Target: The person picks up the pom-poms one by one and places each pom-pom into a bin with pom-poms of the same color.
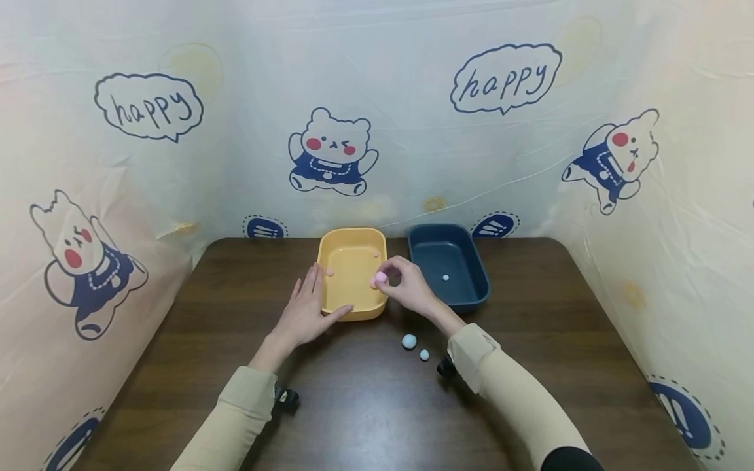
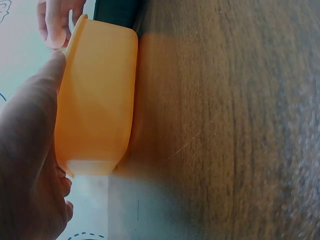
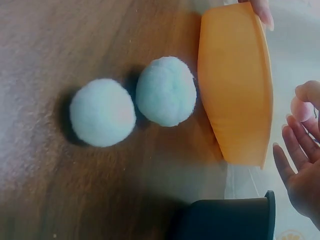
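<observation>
Over the right edge of the yellow container, my right hand pinches a pink pom-pom between thumb and fingertip. Its other fingers spread away from the ball in the right wrist view. My left hand rests at the container's near left corner, thumb along the front rim and straight fingers along the left side. Small pink pom-poms lie inside this container. Two pale blue pom-poms sit on the table below my right wrist, looking large and fuzzy in the right wrist view.
A dark blue container stands right of the yellow one, with a small pale pom-pom inside. Both containers are near the back of the brown wooden table. A printed cloth hangs behind and at both sides.
</observation>
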{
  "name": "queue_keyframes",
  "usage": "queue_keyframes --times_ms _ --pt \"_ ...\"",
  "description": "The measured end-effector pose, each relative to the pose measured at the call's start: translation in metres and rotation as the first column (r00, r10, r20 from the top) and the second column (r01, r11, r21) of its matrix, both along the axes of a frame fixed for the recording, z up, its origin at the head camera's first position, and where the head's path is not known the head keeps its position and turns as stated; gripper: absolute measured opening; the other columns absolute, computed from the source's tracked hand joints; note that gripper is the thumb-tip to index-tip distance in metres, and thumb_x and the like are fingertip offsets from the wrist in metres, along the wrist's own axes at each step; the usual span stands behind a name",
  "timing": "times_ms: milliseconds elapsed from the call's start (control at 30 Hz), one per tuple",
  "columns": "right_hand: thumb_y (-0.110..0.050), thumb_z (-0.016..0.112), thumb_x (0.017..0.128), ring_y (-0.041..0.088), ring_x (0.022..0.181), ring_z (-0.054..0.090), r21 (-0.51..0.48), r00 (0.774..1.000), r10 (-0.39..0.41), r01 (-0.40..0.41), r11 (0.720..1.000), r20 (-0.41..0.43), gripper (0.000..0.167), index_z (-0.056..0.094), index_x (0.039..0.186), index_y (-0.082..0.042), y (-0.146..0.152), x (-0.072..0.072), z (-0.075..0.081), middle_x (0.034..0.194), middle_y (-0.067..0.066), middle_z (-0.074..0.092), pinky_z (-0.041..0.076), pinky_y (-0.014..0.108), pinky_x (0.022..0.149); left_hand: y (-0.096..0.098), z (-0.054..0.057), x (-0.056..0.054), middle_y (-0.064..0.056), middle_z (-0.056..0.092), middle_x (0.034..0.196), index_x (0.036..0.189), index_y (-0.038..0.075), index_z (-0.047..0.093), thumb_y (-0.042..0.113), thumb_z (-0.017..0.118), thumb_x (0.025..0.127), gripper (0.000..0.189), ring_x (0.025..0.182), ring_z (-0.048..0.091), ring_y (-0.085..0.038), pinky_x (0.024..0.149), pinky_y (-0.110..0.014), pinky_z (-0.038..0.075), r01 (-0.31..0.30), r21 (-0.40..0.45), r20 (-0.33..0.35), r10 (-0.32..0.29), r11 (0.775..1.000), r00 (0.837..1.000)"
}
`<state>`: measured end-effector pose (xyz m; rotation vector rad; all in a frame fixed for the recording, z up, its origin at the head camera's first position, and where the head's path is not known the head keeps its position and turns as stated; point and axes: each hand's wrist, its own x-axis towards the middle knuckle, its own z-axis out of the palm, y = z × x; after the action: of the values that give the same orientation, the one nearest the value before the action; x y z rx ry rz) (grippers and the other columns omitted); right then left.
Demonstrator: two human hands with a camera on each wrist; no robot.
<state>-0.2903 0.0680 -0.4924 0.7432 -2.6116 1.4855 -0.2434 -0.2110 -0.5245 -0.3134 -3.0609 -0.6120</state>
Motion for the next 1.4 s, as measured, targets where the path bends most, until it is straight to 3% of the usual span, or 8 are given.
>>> queue_keyframes --times_ms 300,567,900,1133,1400 --pt "-0.009 0.086 0.094 0.031 0.106 0.072 0.017 1.000 -0.006 0.006 1.000 -0.006 0.023 0.075 0.112 -0.003 -0.012 -0.013 -0.001 0.111 0.015 0.073 0.063 0.050 0.101 -0.001 0.002 0.001 -0.022 0.005 0.186 0.175 -0.001 0.005 0.089 0.053 0.094 0.130 0.173 0.015 -0.042 0.140 -0.066 0.016 -0.008 0.013 -0.003 0.008 1.000 1.000" --pt "-0.012 0.082 0.098 0.030 0.110 0.068 0.034 0.999 -0.003 0.001 0.999 0.035 0.021 0.073 0.116 -0.004 -0.021 -0.020 -0.001 0.117 0.015 0.072 0.061 0.051 0.102 -0.001 0.001 0.001 -0.022 0.002 0.186 0.176 0.001 -0.001 0.089 0.052 0.095 0.130 0.173 0.011 -0.043 0.140 -0.067 0.013 -0.006 0.006 0.011 0.006 1.000 1.000" --pt "-0.010 0.083 0.097 0.029 0.106 0.075 0.025 0.999 -0.017 0.016 1.000 0.046 0.022 0.074 0.116 -0.003 -0.029 -0.026 -0.007 0.120 0.015 0.073 0.066 0.039 0.096 0.000 0.002 0.002 -0.022 0.002 0.186 0.176 0.002 -0.002 0.088 0.052 0.096 0.130 0.174 0.010 -0.041 0.140 -0.067 0.013 -0.003 0.006 0.013 0.003 1.000 1.000" --pt "-0.010 0.082 0.098 0.034 0.110 0.075 0.004 1.000 -0.001 0.001 1.000 0.030 0.023 0.073 0.116 0.001 -0.027 -0.026 -0.008 0.121 0.019 0.074 0.066 0.045 0.099 0.001 0.004 0.003 -0.020 0.001 0.187 0.176 0.001 -0.001 0.087 0.053 0.096 0.129 0.174 0.010 -0.040 0.140 -0.066 0.012 -0.002 0.012 0.018 0.001 1.000 1.000" --pt "-0.013 0.082 0.099 0.040 0.114 0.071 0.003 0.999 0.009 -0.009 1.000 -0.048 0.033 0.072 0.124 0.005 -0.011 -0.013 -0.005 0.122 0.020 0.073 0.060 0.059 0.106 0.002 0.004 0.003 -0.022 0.002 0.186 0.175 0.000 -0.001 0.087 0.053 0.096 0.130 0.174 0.010 -0.042 0.140 -0.067 0.012 -0.003 0.003 0.021 0.003 1.000 1.000"
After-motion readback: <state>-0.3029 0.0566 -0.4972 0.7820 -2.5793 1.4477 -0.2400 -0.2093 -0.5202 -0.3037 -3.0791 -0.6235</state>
